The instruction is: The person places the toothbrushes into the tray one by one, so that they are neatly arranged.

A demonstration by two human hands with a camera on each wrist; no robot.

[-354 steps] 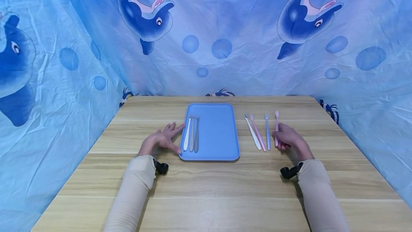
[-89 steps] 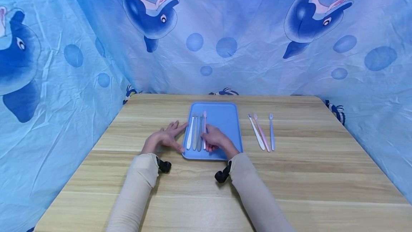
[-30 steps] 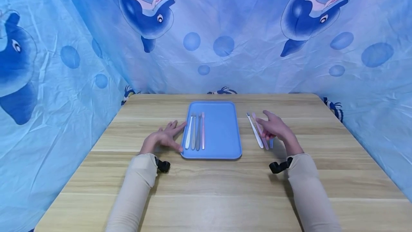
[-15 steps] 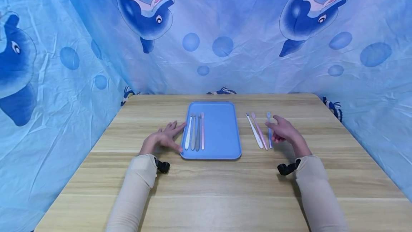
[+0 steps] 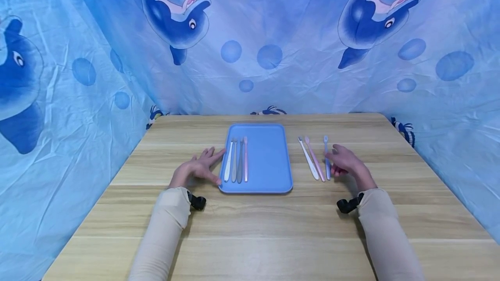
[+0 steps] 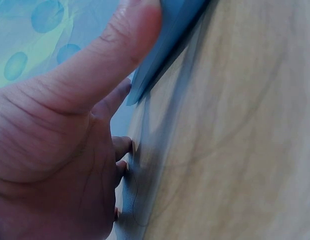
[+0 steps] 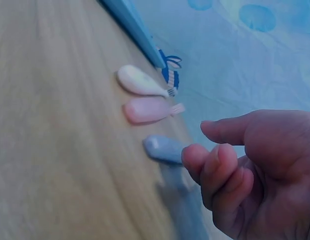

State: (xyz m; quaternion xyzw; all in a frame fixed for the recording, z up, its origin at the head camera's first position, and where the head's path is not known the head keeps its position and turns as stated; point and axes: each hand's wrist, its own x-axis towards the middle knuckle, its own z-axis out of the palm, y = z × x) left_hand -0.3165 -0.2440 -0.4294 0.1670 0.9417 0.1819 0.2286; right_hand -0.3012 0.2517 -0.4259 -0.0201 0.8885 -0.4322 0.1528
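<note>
My left hand spreads its fingers at the left edge of the blue tray, thumb and a fingertip touching the rim. On the tray's left side lie a white toothbrush, a light grey one, a darker grey toothbrush and a pink toothbrush. My right hand is at the blue toothbrush on the table, fingers bent. In the right wrist view, thumb and fingertips stand apart, and part of the blue handle is hidden behind a fingertip.
Between the tray and my right hand, a white toothbrush and a pink toothbrush lie slanted on the wooden table. A blue dolphin-print curtain hangs behind the table and along its sides.
Earlier, my right hand carried the pink toothbrush from the right onto the tray and let go. It then returned rightward, moving to the blue toothbrush's right side. My left hand stays at the tray.
</note>
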